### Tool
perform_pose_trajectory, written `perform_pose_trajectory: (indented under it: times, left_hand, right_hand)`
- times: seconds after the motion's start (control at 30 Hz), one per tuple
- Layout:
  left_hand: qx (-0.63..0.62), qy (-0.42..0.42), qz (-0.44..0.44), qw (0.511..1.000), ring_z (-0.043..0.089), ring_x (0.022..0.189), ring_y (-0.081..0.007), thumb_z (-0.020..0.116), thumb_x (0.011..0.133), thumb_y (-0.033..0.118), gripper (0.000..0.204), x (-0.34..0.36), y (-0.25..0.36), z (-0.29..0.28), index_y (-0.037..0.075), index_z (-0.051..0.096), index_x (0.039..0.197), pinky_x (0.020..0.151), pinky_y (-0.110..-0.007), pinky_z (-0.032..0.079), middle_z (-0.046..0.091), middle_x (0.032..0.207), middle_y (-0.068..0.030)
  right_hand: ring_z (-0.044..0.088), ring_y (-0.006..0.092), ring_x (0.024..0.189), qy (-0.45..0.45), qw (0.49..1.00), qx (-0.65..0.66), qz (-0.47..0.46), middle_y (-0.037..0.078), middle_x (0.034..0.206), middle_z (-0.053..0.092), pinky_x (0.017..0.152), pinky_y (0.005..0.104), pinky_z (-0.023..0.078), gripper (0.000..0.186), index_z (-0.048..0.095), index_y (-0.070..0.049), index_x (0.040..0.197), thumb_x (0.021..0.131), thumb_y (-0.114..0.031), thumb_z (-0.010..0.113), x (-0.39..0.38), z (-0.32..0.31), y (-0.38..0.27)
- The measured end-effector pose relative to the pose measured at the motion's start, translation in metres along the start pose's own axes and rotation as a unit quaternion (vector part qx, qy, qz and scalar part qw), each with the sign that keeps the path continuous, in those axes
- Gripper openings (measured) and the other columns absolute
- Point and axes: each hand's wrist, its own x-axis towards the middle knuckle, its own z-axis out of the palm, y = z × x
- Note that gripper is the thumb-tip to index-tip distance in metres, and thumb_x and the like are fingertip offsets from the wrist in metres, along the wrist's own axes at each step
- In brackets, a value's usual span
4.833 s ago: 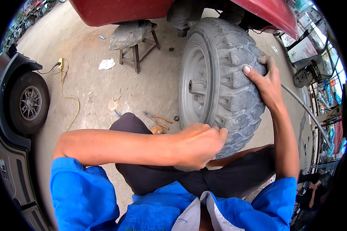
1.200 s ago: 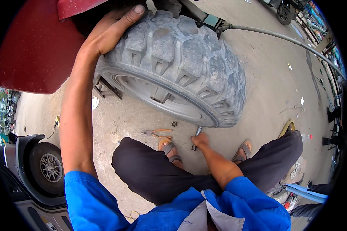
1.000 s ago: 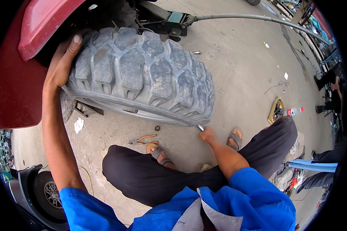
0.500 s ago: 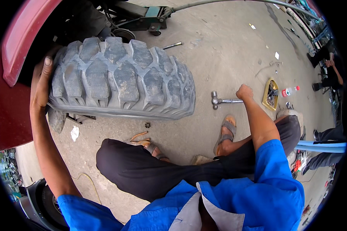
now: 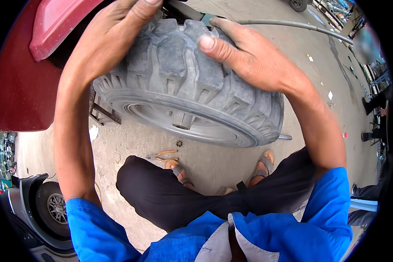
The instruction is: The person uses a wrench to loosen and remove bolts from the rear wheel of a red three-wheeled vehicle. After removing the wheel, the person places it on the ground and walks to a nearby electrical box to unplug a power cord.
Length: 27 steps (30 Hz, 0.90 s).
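A large, chunky-treaded tyre [image 5: 172, 59] on a pale metal rim [image 5: 157, 114] leans in front of me, its rim side partly facing me. My left hand [image 5: 111, 37] curves round its far left part, thumb over the top; the fingers are partly cut off by the picture's upper edge. On the right, my right hand [image 5: 249, 56] lies against the tread with its thumb toward me and its fingers reaching over the far side. Between them the two hands grip the tyre. A metal rod end [image 5: 285, 137], apparently the hammer's handle, shows beside the tyre's right edge.
The red vehicle body [image 5: 19, 87] stands close on the left. A metal stand [image 5: 102, 111] shows under the tyre's left side. Near my sandalled feet lie a small dark round part [image 5: 179, 143] and a brownish strip [image 5: 167, 151]. A long bar [image 5: 292, 26] runs behind.
My right hand has left the hammer's handle end and come up onto the tyre. My left hand has moved farther over it. The tyre is nearer, farther right and tilted, showing its rim.
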Motion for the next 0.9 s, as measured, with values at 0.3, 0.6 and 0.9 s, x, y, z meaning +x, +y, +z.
perform_pose_trajectory:
  times: [0.3,0.6,0.9]
  left_hand:
    - [-0.162,-0.054,-0.16,0.972,0.048,0.128,-0.0317,0.027,0.088,0.079,0.1,-0.012,-0.073,0.023,-0.005,0.048,0.136,0.111,-0.042,0.031,0.055,0.132,-0.0232]
    - [-0.012,-0.147,-0.121,0.982,0.051,0.117,-0.0344,0.031,0.083,0.083,0.102,0.009,-0.061,0.014,-0.006,0.048,0.13,0.103,-0.041,0.034,0.054,0.122,-0.0232]
    - [-0.048,-0.174,-0.061,0.982,0.049,0.117,-0.0404,0.043,0.089,0.068,0.082,0.022,-0.095,0.029,-0.004,0.05,0.127,0.102,-0.046,0.034,0.052,0.124,-0.0245]
  right_hand:
    - [0.059,0.0364,0.098,-0.05,0.999,-0.017,-0.006,0.025,0.108,0.057,0.084,0.0421,0.048,0.084,0.05,0.01,0.123,0.076,-0.058,0.067,-0.046,-0.05,0.054]
    - [0.056,0.0388,0.102,-0.03,0.996,-0.031,0.072,0.026,0.124,0.049,0.084,0.0478,0.046,0.089,0.046,0.008,0.127,0.08,-0.066,0.061,-0.066,-0.037,0.047]
    - [0.05,0.041,0.114,-0.023,0.984,0.002,0.178,0.026,0.131,0.046,0.097,0.0481,0.038,0.073,0.045,0.005,0.128,0.091,-0.058,0.05,-0.077,-0.026,0.032]
